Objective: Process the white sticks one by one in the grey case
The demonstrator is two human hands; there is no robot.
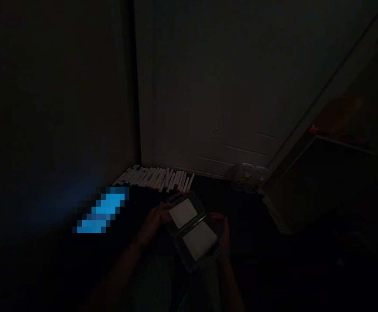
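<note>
In very dim light I hold an opened dark plastic case (pixel 180 247) in front of my lap, tilted, with its hinge running across the middle. A pale rectangle (pixel 183 213) lies in the upper half and another pale rectangle (pixel 200 240) in the lower half; I cannot tell whether they are paper or pads. My left hand (pixel 159 212) grips the upper left edge, its fingers partly behind the case. The right side is gripped by my right hand (pixel 223 232), with the thumb and fingers hard to make out in the dark.
Many white markers (pixel 156 178) with coloured ends lie in a row along the wall (pixel 202 86). A blue glowing, pixelated rectangle (pixel 102 212) is at left. Clear plastic packages (pixel 249 177) stand by the wall, near a large box-like object (pixel 306 182) at right.
</note>
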